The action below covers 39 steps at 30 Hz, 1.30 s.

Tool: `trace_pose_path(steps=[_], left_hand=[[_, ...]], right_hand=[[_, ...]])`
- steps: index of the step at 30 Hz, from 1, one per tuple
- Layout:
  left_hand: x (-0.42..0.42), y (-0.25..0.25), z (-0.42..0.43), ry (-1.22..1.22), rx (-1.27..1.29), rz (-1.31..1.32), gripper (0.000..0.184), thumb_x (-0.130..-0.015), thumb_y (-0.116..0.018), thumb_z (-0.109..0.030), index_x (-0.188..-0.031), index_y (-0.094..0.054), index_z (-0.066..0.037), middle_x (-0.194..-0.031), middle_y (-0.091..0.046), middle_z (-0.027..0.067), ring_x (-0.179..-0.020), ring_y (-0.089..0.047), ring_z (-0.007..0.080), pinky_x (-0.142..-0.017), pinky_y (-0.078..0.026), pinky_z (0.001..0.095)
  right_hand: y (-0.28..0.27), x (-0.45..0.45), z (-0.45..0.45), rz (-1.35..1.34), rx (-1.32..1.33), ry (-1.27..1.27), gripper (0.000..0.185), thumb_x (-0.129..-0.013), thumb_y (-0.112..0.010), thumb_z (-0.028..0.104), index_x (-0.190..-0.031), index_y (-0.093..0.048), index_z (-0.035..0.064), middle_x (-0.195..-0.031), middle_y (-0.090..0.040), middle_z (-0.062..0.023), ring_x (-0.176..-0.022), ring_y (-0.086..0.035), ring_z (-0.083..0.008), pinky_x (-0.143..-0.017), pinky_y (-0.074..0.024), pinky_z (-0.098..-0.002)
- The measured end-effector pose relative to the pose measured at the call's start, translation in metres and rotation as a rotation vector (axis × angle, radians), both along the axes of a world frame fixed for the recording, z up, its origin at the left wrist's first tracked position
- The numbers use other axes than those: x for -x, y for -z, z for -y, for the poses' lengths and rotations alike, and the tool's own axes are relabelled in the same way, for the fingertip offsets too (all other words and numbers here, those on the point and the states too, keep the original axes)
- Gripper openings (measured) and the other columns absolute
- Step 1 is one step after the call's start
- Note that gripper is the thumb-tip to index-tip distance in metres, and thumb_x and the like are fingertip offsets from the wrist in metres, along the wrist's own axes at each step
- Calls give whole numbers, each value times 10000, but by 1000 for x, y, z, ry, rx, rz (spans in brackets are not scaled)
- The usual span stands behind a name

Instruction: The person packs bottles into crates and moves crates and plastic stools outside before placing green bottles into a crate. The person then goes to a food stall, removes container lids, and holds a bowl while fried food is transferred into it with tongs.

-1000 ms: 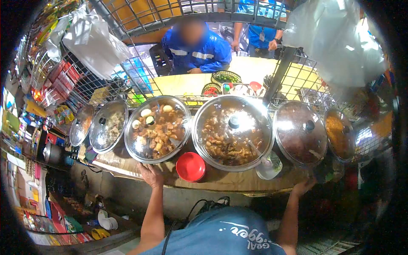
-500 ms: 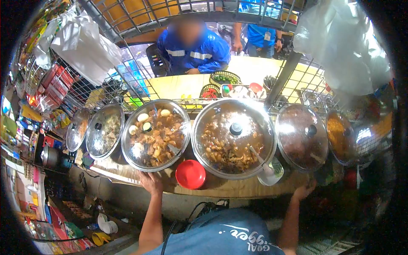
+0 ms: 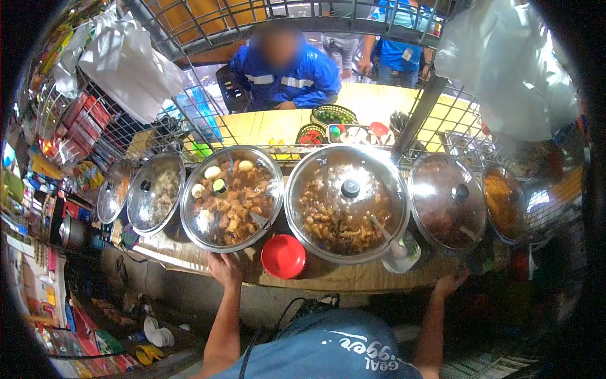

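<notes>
My left hand rests with fingers spread on the edge of the wooden counter, just below a glass-lidded pot of stew with eggs. A red bowl sits to its right. My right hand lies at the counter's right edge, in shadow, below a lidded pot of dark food; its fingers are hard to make out. Between the hands stands a large lidded pot of meat, with a clear container at its lower right.
More lidded pots stand at both ends of the row. Behind are a wire grille, baskets of green fruit and red items, and a yellow table. A person in blue sits there; others stand behind. Plastic bags hang above.
The camera view has shifted slightly. Both my hands remain at the counter edge. Behind the table, the standing people have shifted a little, and more of one in light shorts shows.
</notes>
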<state>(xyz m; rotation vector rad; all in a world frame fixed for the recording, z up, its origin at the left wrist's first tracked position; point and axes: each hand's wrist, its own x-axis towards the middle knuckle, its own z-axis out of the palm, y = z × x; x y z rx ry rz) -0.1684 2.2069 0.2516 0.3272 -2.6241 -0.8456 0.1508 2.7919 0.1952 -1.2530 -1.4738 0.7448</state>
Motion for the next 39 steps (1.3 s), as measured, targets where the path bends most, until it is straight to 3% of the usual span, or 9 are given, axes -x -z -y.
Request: trace_pose_path(steps=[4, 6, 8, 11, 17, 22, 27, 31, 39], left_hand=[[-4, 7, 5, -22, 43, -123, 585, -968, -392, -415, -1374, -390, 6, -1303, -489, 279, -1197, -450, 464, -992, -357, 484], [2, 4, -2, -54, 79, -173, 579, -968, -386, -423, -1364, -401, -1, -1279, -506, 276, -1173, -467, 468, -969, -374, 481], [-2, -6, 0, -21, -64, 93, 629, -975, -364, -376, -1439, -288, 42, -1473, -326, 258, -1367, -294, 393, -1112, -215, 456], [-2, -8, -1, -36, -44, 125, 631, -972, -366, -371, -1443, -284, 41, -1474, -325, 261, -1376, -288, 388, -1121, -207, 452], [2, 11, 7, -16, 95, -92, 559, -975, -381, -408, -1374, -397, -16, -1316, -492, 260, -1187, -464, 448, -990, -354, 482], [0, 1, 1, -23, 12, -88, 556, -981, -389, -376, -1393, -374, -3, -1372, -451, 252, -1243, -432, 432, -1012, -345, 478], [-2, 5, 0, -35, 94, -115, 572, -985, -382, -380, -1400, -365, 14, -1389, -433, 256, -1273, -416, 417, -1037, -333, 471], [-2, 1, -4, -43, 53, -55, 583, -984, -380, -384, -1403, -358, 21, -1426, -386, 259, -1313, -374, 403, -1073, -288, 467], [-5, -2, -6, -41, 61, -38, 593, -987, -362, -425, -1422, -353, -22, -1476, -329, 238, -1344, -343, 392, -1083, -264, 494]], right_hand=[[51, -32, -23, 415, -192, -62, 500, -974, -511, 290, -1336, -411, -39, -1365, -450, -206, -1234, -444, -344, -1081, -316, -434], [5, -2, -2, -33, -40, -87, 623, -937, -564, 413, -1358, -405, -17, -1371, -470, -188, -1270, -429, -337, -1112, -280, -447], [0, 3, 5, -29, -29, -42, 635, -932, -566, 430, -1354, -412, -19, -1375, -466, -192, -1278, -421, -338, -1114, -274, -448], [5, 2, 3, -3, -41, 27, 657, -923, -569, 462, -1343, -426, -23, -1375, -465, -196, -1282, -415, -337, -1113, -270, -448], [5, 4, 1, -66, -7, 57, 700, -907, -579, 496, -1340, -423, -32, -1377, -462, -192, -1268, -424, -327, -1110, -270, -443], [14, 1, -3, -54, -63, -27, 698, -906, -582, 493, -1354, -416, -17, -1377, -469, -176, -1258, -435, -324, -1106, -285, -437], [53, -13, -22, -138, 5, -97, 562, -922, -596, 267, -1372, -389, -1, -1360, -489, -162, -1226, -468, -320, -1076, -343, -425], [37, -12, -12, 381, -189, 8, 489, -962, -515, 250, -1361, -407, -12, -1366, -469, -186, -1272, -437, -328, -1081, -334, -422], [-6, 2, 9, 244, 123, 93, 627, -966, -498, 427, -1416, -351, 16, -1444, -393, -209, -1337, -369, -368, -1106, -297, -425]])
